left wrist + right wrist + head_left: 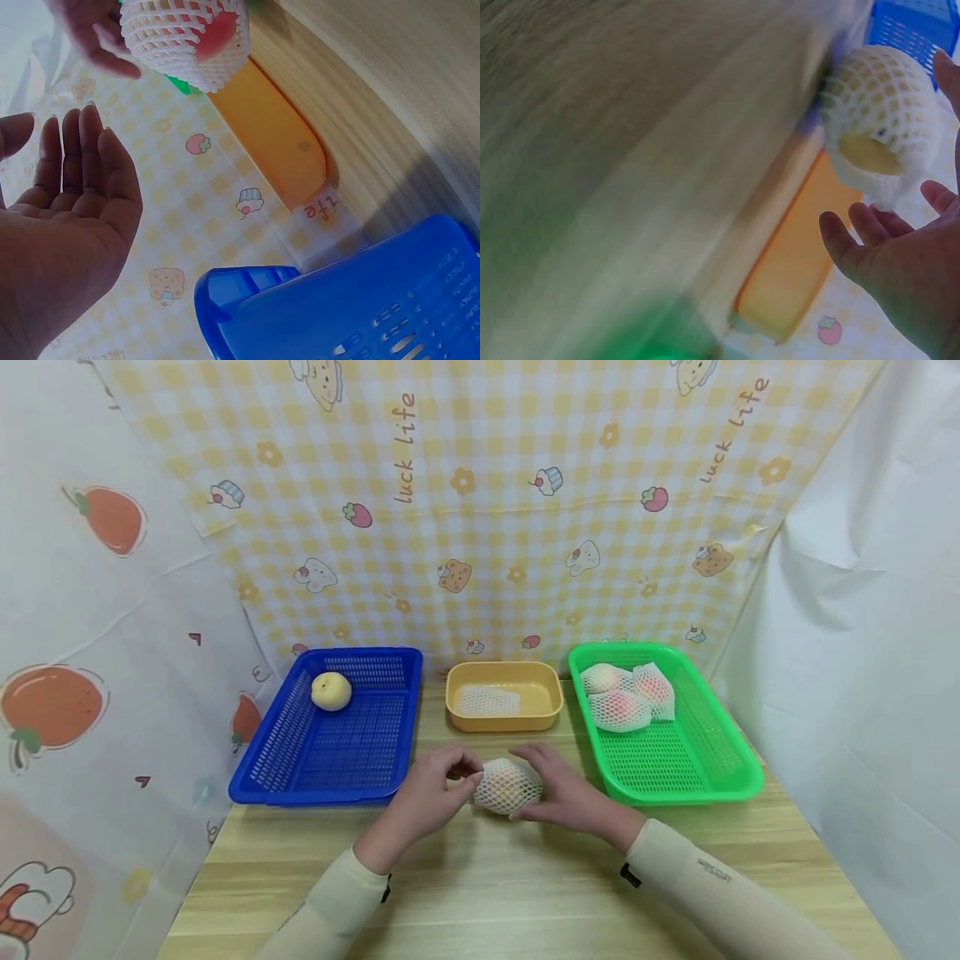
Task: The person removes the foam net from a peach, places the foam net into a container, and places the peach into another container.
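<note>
A peach (507,787), pale with a red patch, sits in a white foam net sleeve on the table between both hands. In the right wrist view, one end of the sleeve (881,97) gapes around bare yellow fruit. My left hand (438,789) is at the left side of the peach; the left wrist view shows its loosely bent fingers (81,161) apart from the net. On the other side, my right hand (562,793) curves around with thumb and fingers spread, fingertips (832,225) right at the sleeve's end.
A blue basket (324,797) at left holds one bare yellowish fruit (331,691). Behind the hands stands a yellow tray (504,724) with flat foam net sleeves (487,700). In the green basket (682,796) at right are several netted peaches (619,710). A checked cloth (480,527) hangs behind.
</note>
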`<state>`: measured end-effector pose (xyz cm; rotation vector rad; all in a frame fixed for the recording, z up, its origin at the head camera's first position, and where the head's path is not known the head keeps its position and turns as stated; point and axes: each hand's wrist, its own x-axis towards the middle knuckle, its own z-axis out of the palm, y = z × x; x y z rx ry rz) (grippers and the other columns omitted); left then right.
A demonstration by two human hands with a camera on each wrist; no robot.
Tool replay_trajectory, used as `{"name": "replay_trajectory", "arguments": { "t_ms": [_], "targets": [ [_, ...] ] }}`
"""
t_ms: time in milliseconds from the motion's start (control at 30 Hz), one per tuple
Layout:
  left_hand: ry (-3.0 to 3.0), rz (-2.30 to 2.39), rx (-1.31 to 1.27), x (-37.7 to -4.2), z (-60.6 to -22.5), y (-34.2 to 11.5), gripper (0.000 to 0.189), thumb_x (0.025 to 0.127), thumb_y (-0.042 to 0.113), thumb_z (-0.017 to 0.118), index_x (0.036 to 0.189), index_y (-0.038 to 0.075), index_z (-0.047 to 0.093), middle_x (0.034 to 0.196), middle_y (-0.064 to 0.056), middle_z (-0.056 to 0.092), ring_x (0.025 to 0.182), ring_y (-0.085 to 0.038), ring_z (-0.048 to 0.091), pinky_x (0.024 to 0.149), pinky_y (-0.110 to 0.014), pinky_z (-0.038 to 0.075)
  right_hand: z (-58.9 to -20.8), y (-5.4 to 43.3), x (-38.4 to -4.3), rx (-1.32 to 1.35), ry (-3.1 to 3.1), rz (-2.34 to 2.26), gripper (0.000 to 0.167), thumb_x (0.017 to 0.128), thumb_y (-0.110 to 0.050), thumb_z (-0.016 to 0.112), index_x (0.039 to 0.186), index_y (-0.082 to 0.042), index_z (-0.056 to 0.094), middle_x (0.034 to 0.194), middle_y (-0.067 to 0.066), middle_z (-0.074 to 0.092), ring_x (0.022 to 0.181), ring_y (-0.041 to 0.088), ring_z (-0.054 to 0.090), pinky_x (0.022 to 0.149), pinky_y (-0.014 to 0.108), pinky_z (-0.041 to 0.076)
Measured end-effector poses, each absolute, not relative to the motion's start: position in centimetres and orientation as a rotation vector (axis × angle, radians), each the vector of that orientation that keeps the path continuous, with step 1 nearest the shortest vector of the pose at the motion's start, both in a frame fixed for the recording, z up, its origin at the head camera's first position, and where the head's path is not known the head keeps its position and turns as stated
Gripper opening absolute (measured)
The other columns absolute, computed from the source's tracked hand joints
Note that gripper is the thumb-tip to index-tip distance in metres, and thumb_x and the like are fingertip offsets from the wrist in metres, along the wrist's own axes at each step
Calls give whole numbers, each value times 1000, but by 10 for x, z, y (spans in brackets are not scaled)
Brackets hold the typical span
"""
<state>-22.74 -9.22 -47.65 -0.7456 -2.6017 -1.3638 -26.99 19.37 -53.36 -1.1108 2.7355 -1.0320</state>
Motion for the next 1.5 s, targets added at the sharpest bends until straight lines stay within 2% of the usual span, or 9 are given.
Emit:
{"name": "replay_trajectory", "arguments": {
  "t_ms": [167, 300, 533, 700, 833, 1067, 1267, 1500],
  "targets": [
    [-2628, -1364, -720, -227, -478, -92, 7, 105, 11, 76, 106, 19, 76, 105, 6, 73, 99, -11, 70, 92, -46, 63, -541, 189, -274, -1128, 2691, -1030, 100, 87, -40, 97, 165, -11, 44, 157, 12, 48, 141, 32, 54, 114, 57, 52],
    [-2639, -1360, -712, -228, -481, -93, 6, 106, 14, 75, 106, 19, 76, 104, 10, 72, 100, -10, 70, 93, -47, 62, -544, 186, -276, -1107, 2665, -981, 101, 88, -36, 97, 167, -12, 41, 157, 11, 49, 143, 29, 53, 117, 54, 50],
    [-2622, -1365, -729, -229, -482, -93, 4, 106, 15, 75, 106, 19, 75, 104, 10, 72, 99, -10, 70, 92, -48, 63, -547, 182, -276, -1073, 2650, -1015, 94, 90, -28, 95, 166, -11, 42, 150, 11, 54, 136, 28, 58, 115, 53, 51],
    [-2632, -1382, -731, -229, -481, -92, 4, 108, 19, 74, 107, 16, 75, 105, 11, 72, 100, -10, 70, 93, -46, 63, -548, 180, -276, -1029, 2661, -1041, 92, 88, -24, 95, 162, -13, 42, 143, 8, 53, 131, 23, 58, 114, 50, 52],
    [-2636, -1399, -729, -229, -480, -93, 6, 108, 20, 74, 109, 14, 76, 106, 10, 72, 101, -11, 70, 94, -46, 63, -547, 179, -274, -998, 2666, -1063, 92, 85, -23, 95, 160, -13, 43, 142, 8, 52, 130, 23, 57, 114, 49, 52],
    [-2624, -1425, -678, -229, -478, -94, 4, 107, 13, 74, 110, 14, 77, 108, 7, 74, 103, -13, 71, 90, -38, 63, -534, 178, -266, -1039, 2706, -1118, 98, 80, -17, 96, 162, -9, 43, 145, 13, 53, 129, 27, 59, 110, 52, 55],
    [-2562, -1522, -497, -231, -478, -95, 6, 106, 9, 73, 108, 13, 77, 105, 3, 74, 100, -13, 70, 84, -34, 63, -509, 181, -256, -1107, 2700, -1211, 96, 81, -11, 97, 161, -7, 44, 149, 12, 52, 134, 27, 56, 111, 53, 54],
    [-2548, -1623, -549, -231, -476, -97, 10, 103, 7, 78, 106, 16, 76, 102, 1, 74, 95, -15, 72, 82, -33, 63, -487, 184, -251, -1239, 2685, -1315, 91, 84, -14, 95, 159, -15, 44, 145, 7, 51, 123, 24, 59, 94, 43, 60]
  ]
}}
